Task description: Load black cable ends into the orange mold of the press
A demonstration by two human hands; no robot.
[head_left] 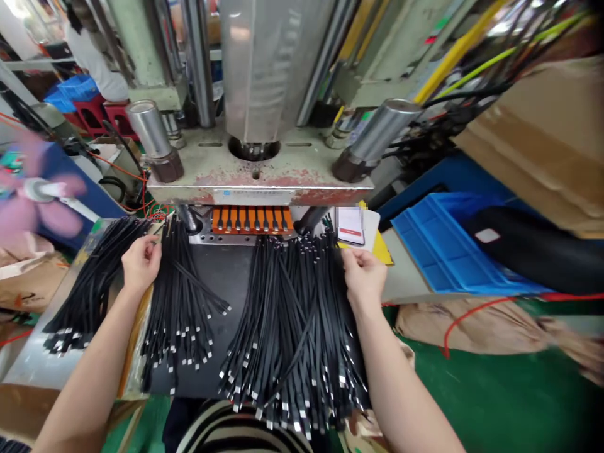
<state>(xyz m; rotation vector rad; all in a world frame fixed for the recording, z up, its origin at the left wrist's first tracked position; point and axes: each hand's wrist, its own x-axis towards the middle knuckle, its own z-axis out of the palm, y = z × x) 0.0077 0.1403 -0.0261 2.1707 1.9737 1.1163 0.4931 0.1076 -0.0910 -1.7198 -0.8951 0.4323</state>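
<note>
The press point(257, 126) occupies the rear centre, its columns upright behind the work. The black tabletop point(217, 270) extends forward from the press base. To the right lies the blue tray point(434, 242), divided into compartments.

Three bundles of flat black cables are laid out, metal tips toward the near edge. The right bundle point(292, 314) is the widest and lies on the tabletop; the middle bundle point(172, 302) lies at its left side. The left bundle point(89, 283) rests on a metal surface farther left.

Left hand point(140, 265): positioned between the left and middle bundles, near their far ends. Grip: fingers together; whether a cable is held cannot be told.

Right hand point(367, 277): located just beside the right bundle, in front of the phone point(350, 229). Grip: thumb and fingers together; contents cannot be told.

The orange mould point(253, 220) sits beneath the press plate, carrying a row of black plugs point(257, 221).
</note>
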